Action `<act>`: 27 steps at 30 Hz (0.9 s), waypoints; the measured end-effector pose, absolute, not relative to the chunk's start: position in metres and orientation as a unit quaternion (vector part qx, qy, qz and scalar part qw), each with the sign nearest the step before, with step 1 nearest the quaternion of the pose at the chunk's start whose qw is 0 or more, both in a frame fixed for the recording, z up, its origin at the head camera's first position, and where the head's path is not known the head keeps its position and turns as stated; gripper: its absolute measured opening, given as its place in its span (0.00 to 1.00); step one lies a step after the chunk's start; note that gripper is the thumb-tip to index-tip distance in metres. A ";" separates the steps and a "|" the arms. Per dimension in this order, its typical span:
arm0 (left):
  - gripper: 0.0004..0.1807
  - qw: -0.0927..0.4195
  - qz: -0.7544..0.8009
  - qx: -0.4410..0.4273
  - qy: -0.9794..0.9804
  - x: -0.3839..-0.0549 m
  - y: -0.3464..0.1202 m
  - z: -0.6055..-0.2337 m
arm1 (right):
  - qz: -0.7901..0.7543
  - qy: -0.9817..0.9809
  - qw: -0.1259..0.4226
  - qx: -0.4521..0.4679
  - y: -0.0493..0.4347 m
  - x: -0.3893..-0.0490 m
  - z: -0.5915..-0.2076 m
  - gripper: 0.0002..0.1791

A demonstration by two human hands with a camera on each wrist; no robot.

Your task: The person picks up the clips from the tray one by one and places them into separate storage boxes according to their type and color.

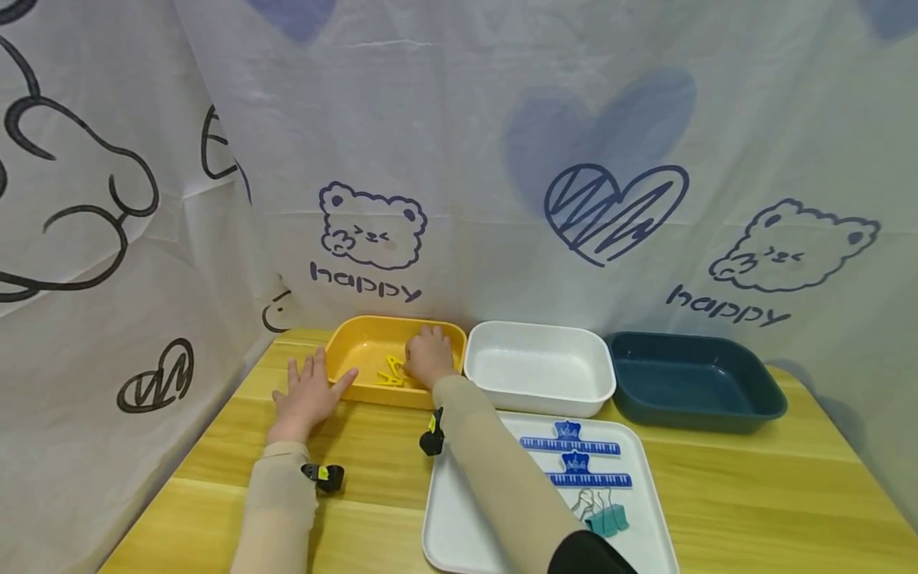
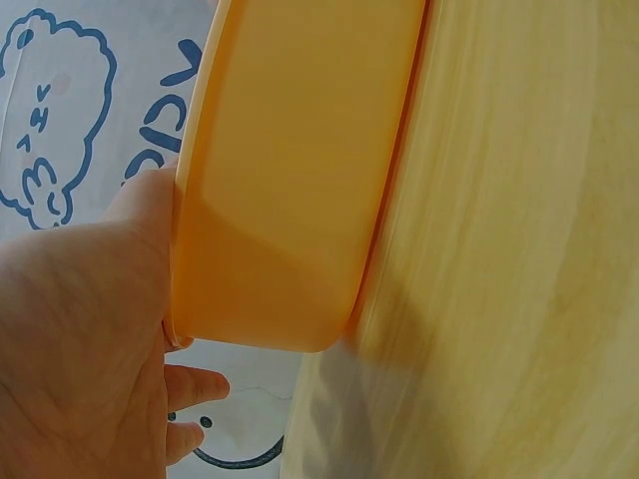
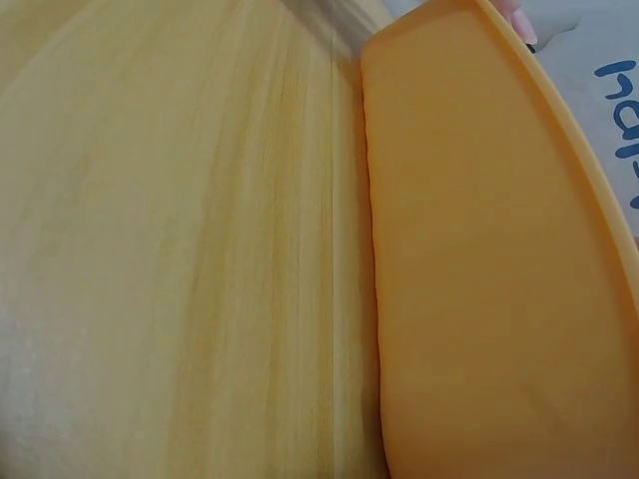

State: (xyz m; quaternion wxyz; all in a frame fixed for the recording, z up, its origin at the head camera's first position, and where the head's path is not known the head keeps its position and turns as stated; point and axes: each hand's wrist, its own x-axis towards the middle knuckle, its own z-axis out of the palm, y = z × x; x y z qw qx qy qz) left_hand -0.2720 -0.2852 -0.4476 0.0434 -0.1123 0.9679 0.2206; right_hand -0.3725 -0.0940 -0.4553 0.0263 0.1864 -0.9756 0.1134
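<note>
A yellow-orange tray (image 1: 387,394) stands at the back left, with a few small yellow clips (image 1: 390,376) lying on its floor. My right hand (image 1: 430,356) reaches over the front wall into its right part, close beside the clips. Its fingertips are hidden behind the back of the hand, so I cannot tell whether they pinch a clip. With fingers spread, my left hand (image 1: 308,395) rests at the tray's left front corner. In the left wrist view, that hand (image 2: 85,329) lies along the rim of the orange tray (image 2: 290,190).
Right of the yellow tray stand a white tray (image 1: 541,395) and a dark teal tray (image 1: 696,414). A flat white tray (image 1: 459,530) in front holds two blue ruler-shaped clips (image 1: 591,480) and teal binder clips (image 1: 608,520). A printed curtain (image 1: 488,263) hangs behind the table (image 1: 774,494).
</note>
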 end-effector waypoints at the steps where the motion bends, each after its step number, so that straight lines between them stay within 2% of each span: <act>1: 0.57 0.043 0.221 -0.112 0.968 -0.272 -0.285 -0.448 | 0.114 -0.975 0.025 0.187 -0.094 -0.373 -0.456 0.15; 17: 0.57 0.042 0.221 -0.113 0.968 -0.273 -0.283 -0.447 | 0.136 -0.976 0.016 0.170 -0.092 -0.372 -0.453 0.12; 27: 0.56 0.040 0.227 -0.114 0.966 -0.270 -0.282 -0.446 | 0.158 -0.973 0.037 0.165 -0.090 -0.370 -0.451 0.13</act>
